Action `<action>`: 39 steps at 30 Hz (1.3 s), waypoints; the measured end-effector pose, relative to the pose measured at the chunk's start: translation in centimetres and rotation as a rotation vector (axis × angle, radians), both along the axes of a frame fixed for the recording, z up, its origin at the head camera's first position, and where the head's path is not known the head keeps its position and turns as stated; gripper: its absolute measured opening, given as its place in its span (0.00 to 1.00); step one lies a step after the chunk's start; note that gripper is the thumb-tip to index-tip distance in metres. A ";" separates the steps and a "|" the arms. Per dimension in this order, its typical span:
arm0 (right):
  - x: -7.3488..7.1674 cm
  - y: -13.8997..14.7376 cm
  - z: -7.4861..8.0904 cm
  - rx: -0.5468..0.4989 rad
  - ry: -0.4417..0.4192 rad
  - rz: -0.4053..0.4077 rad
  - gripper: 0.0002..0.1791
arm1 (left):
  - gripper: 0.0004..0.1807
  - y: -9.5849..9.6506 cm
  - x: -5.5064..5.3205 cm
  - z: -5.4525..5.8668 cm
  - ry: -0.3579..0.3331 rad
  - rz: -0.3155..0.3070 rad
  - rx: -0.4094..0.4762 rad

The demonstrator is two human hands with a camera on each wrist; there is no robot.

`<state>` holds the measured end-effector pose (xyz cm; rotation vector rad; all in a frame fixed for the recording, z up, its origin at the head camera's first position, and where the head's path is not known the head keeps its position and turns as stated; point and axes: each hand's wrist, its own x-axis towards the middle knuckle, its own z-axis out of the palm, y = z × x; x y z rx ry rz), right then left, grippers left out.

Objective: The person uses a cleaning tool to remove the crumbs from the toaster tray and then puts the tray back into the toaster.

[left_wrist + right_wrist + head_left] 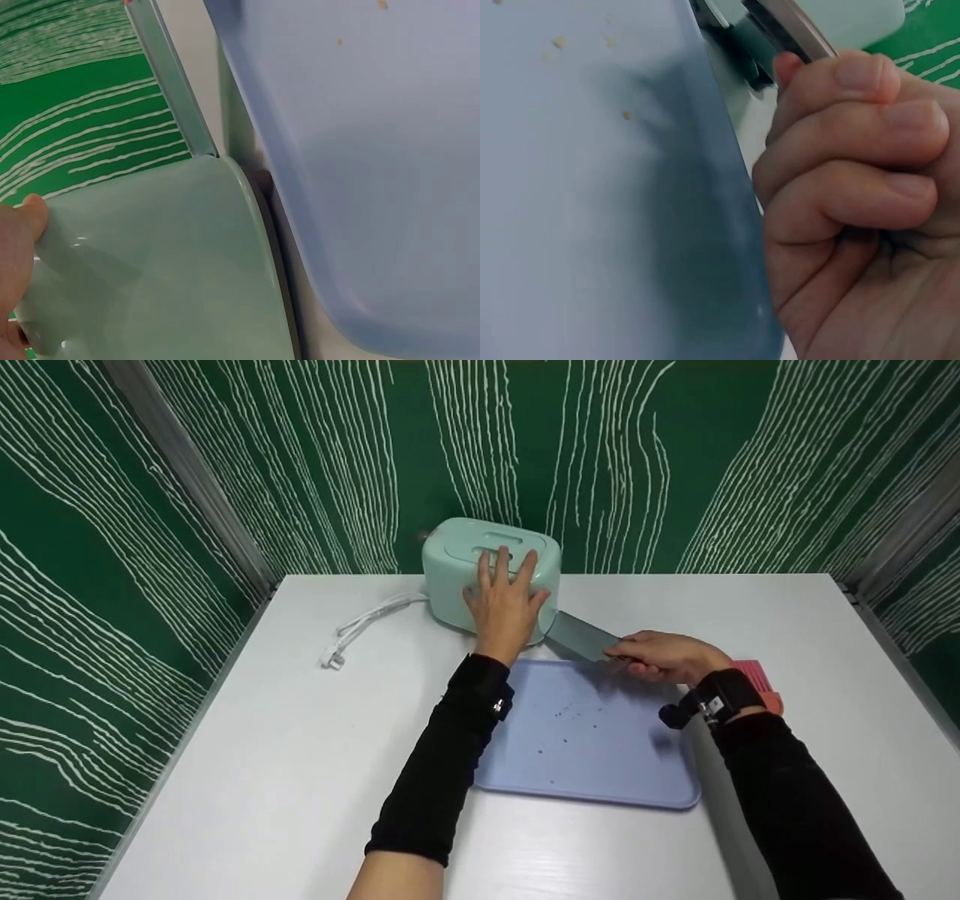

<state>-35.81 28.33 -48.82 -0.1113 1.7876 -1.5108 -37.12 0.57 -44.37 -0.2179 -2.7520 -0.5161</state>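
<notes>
A mint-green toaster stands at the back of the table. My left hand rests on it with fingers spread over the front and top edge; its thumb shows at the toaster's edge in the left wrist view. My right hand pinches the outer end of a flat metal crumb tray, which sticks out from the toaster's lower right side. In the right wrist view, the fingers are curled and the tray's end emerges above them. The crumb tray's inner end is hidden by the toaster.
A blue-purple serving tray lies before the toaster, scattered with small crumbs. A red ridged object sits partly behind my right wrist. The toaster's white cord and plug lie left. Green patterned walls enclose the table.
</notes>
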 end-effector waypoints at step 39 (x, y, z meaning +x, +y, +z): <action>-2.4 1.6 -0.8 0.036 -0.053 0.071 0.13 | 0.35 -0.2 -0.1 -0.7 0.054 0.003 -0.051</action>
